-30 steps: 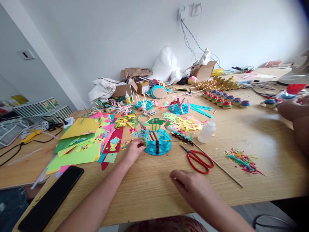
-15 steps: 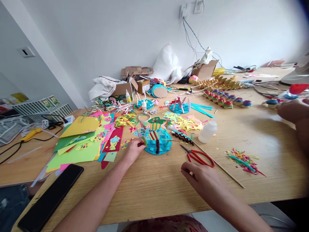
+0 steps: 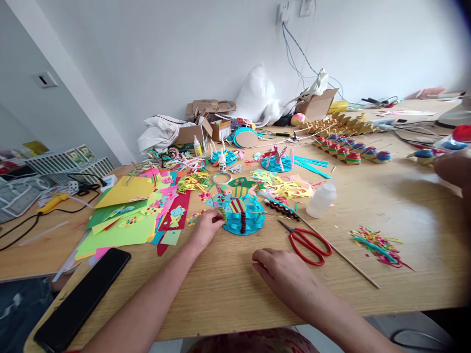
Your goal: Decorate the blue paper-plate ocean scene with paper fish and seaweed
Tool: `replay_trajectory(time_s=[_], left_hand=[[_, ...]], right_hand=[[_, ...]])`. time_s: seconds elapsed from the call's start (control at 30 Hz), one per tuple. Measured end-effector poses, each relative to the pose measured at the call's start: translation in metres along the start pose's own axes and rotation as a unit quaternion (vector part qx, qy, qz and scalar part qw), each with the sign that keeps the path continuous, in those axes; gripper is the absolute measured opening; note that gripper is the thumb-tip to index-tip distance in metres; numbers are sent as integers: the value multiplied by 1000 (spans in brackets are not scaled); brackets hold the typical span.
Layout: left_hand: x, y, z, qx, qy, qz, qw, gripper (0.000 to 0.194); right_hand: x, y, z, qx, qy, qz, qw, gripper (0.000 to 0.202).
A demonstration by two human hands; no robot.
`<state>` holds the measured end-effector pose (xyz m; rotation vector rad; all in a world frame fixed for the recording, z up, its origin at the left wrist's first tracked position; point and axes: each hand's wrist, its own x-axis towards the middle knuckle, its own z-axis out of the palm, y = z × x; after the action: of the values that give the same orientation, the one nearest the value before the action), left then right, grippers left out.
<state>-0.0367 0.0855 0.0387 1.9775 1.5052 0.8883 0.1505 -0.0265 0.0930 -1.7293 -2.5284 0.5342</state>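
Observation:
A blue round base point(image 3: 243, 228) stands on the table, with striped paper fish point(image 3: 236, 206) and a brown fuzzy stem point(image 3: 243, 223) upright on it. At its left rim my left hand point(image 3: 206, 228) is closed in a pinch on a green pipe cleaner point(image 3: 222, 214), whose lower end is hidden by the fingers. My right hand point(image 3: 281, 269) is low over the table, in front of the base and apart from it. Its fingers are loosely bent and point left, with nothing visible in them. Red-handled scissors point(image 3: 309, 245) lie just beyond it.
Colored paper sheets point(image 3: 121, 220) and a black phone point(image 3: 83, 299) lie at left. A wooden stick point(image 3: 342, 255), a translucent bottle point(image 3: 321, 201) and a pile of paper shreds point(image 3: 379, 247) are at right. Behind stands a glue bottle point(image 3: 222, 162). Another person's hand point(image 3: 454, 169) is at far right.
My right hand has moved left, away from the scissors and nearer the base. My left hand stays at the base's left rim with the green pipe cleaner. The view has shifted slightly.

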Motion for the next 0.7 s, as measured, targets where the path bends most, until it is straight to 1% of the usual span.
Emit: replay_trajectory(time_s=[0.23,0.4,0.7], left_hand=[[-1,2,0,8,9,7,1000,10],[-1,1,0,7,7,5,1000,8],[0,-2,0,-11,3,5,1000,9]], right_hand=[[7,-4,8,-12,12,-38,999,22],[10,-9,9,-14,1,-45,999,21],[12,-7,17,-11,25,-63,998,21]])
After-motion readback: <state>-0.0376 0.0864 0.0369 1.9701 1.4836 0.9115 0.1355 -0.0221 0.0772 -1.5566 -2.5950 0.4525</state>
